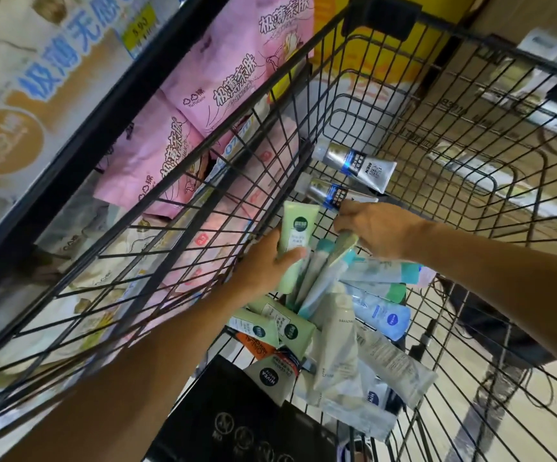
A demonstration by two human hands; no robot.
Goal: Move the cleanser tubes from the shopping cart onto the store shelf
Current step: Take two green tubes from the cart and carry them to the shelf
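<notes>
The scene is a store aisle. A black wire shopping cart (387, 105) fills most of the view, with pale flooring visible through its mesh. To the left of the cart, a dark-edged store shelf (80, 135) holds soft pink plastic packs (223, 95) printed with Chinese characters; a yellow price tag (138, 35) sits on the shelf rail above.

The left hand (263, 265) is inside the cart. Its fingers are curled around a bundle of upright cleanser tubes, with the thumb pressed across a pale green tube (297, 235) bearing a round dark green logo. Teal-capped tubes (323, 271) stand in the same bundle.

The right hand (377, 228) is also inside the cart, knuckles up, fingers bent downward. The fingertips pinch the upper end of a tube in the bundle and touch the lower silver-and-blue tube (333, 195). A second silver-and-blue tube (357, 165) lies just beyond, apart from the hand.

The remaining tubes lie loose in a heap at the near end of the cart: green tubes (280, 325), a light blue Nivea tube (383, 315), and white tubes (333, 345). All are smooth, flattened plastic with crimped ends. A black panel (237, 411) with white symbols sits at the cart's near edge.
</notes>
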